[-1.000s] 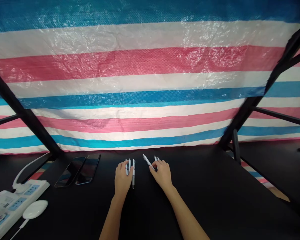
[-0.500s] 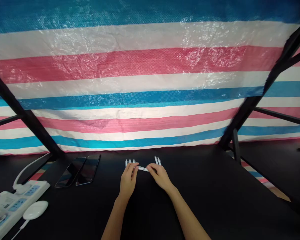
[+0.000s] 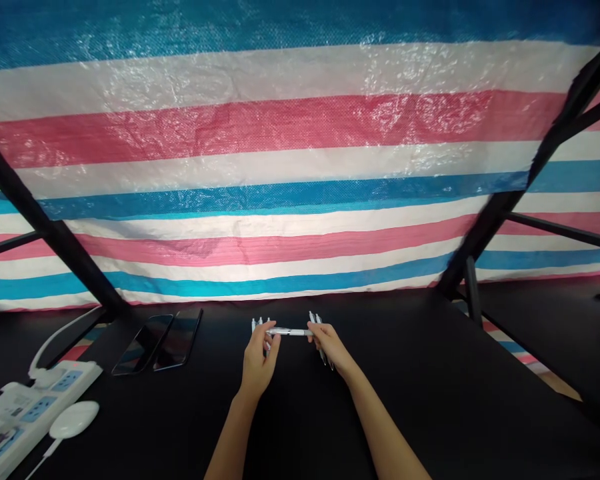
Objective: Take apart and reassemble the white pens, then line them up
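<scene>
A white pen (image 3: 291,332) is held level between my two hands, above the black tabletop. My right hand (image 3: 327,345) pinches its right end between thumb and fingers. At the other end, my left hand (image 3: 260,357) has thumb and fingertips around the pen's left tip; the exact contact is partly hidden. Several white pens (image 3: 254,325) lie side by side behind my left hand, mostly covered by it. Two more pens (image 3: 312,317) lie beside and partly under my right hand, their tips showing below its fingers.
Two dark phones (image 3: 144,345) lie on the black table (image 3: 300,413) to the left. Nearer stand a white power strip (image 3: 45,407) with plugs and a white oval device (image 3: 75,419) on a cable. Black frame bars (image 3: 80,260) and a striped sheet (image 3: 290,247) close off the back.
My right hand has shifted slightly right, toward the pen's end, so more of the pen shows. The pen is now more level, and the tips of the right-hand pens have come into view.
</scene>
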